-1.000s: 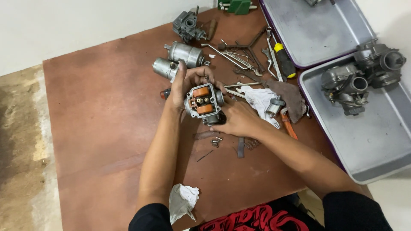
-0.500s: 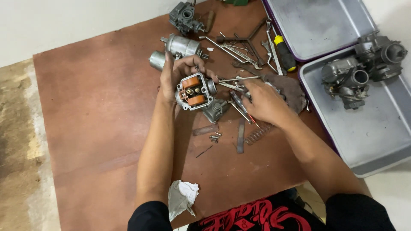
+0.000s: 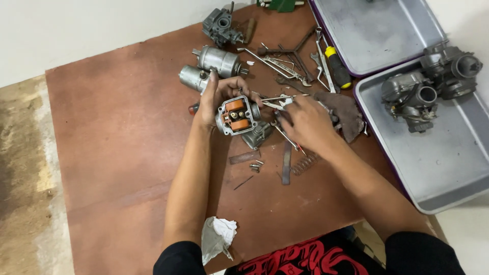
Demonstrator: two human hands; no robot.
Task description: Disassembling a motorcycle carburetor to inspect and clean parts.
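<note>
Head view: my left hand [image 3: 216, 99] holds a small grey carburettor body [image 3: 236, 116] above the brown surface [image 3: 117, 153], its open side turned up toward me so the two orange floats [image 3: 236, 114] show. The grip of that hand is closed round the body from the left and behind, with fingertips hooked over its top edge and the thumb at its lower left. My right hand [image 3: 305, 122] lies just to the right of the body, knuckles up, curled over a pair of thin metal tools [image 3: 277, 102] whose tips point left toward the body; I cannot tell how tightly that grip closes. A detached grey bowl [image 3: 257, 135] lies on the surface just below the body. A coil spring [image 3: 304, 163], a flat metal strip [image 3: 287, 163] and small screws [image 3: 255, 165] lie near my right wrist. Two more carburettors [image 3: 430, 86] sit in a grey tray [image 3: 448, 163] well to the right.
</note>
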